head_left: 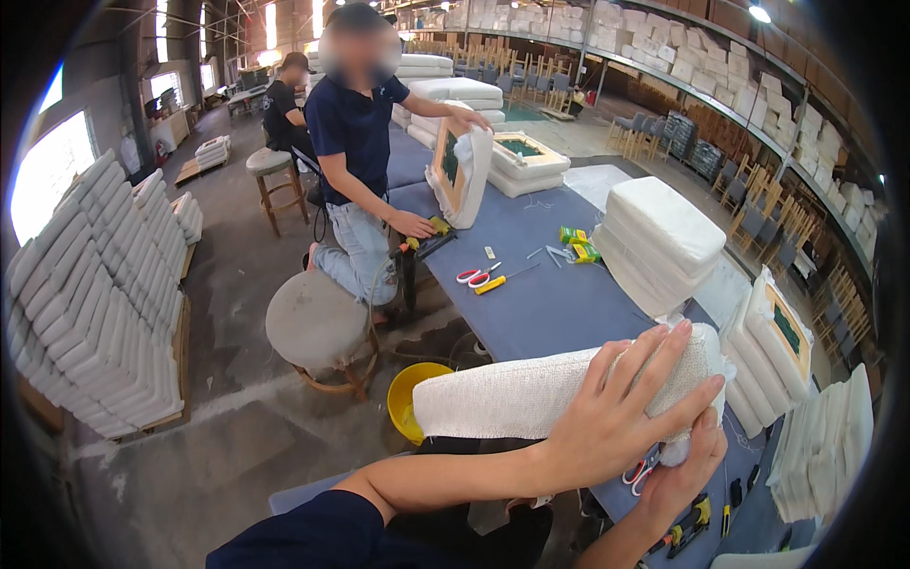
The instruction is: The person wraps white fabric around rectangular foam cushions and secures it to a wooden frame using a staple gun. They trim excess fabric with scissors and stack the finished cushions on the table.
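Observation:
A white fabric-covered seat cushion [507,391] stands on its edge in front of me, at the near side of the blue-topped table. My left hand [621,394] lies across its right part, fingers stretched out and spread over the cloth near the corner. Below that corner, my right hand [684,467] is closed on the cushion's lower right end. A tuft of white padding [675,452] pokes out between the hands. Under my right hand, red-handled scissors [641,472] lie partly hidden. A yellow-and-black staple gun [690,526] rests beside my right forearm.
Across the blue table [569,294], a co-worker [355,142] holds another cushion [464,171] and a staple gun. More scissors [477,275] and a yellow-handled screwdriver [493,284] lie mid-table. Cushion stacks [654,247] stand right. A yellow bucket [406,398] and stool [318,318] stand left.

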A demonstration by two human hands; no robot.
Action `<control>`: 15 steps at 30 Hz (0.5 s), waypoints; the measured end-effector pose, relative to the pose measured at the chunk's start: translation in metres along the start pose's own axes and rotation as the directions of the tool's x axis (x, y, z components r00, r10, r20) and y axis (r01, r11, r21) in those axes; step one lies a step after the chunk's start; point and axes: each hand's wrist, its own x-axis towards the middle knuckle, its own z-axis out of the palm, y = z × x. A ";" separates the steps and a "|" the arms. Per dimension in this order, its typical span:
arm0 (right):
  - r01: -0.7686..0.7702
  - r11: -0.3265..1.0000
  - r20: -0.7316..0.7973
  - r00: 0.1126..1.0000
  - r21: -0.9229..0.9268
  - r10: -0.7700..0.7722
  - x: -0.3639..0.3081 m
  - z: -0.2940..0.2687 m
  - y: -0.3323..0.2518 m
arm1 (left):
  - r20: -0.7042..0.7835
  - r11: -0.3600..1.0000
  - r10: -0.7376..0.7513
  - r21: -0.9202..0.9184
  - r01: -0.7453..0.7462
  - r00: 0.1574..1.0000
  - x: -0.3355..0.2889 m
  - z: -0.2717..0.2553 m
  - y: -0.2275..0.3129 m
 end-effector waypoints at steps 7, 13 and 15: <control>-0.022 1.000 -0.038 0.999 0.002 0.023 -0.004 -0.002 0.005 | -0.004 1.000 -0.001 0.000 0.001 1.000 -0.003 0.001 -0.002; -0.041 0.999 -0.002 0.999 0.013 0.041 -0.005 -0.005 0.005 | 0.015 0.999 -0.017 -0.030 0.018 1.000 -0.006 -0.001 -0.002; -0.064 0.997 -0.053 0.996 0.030 0.066 -0.007 0.001 0.003 | 0.004 0.999 -0.010 -0.049 0.010 1.000 -0.005 -0.003 -0.005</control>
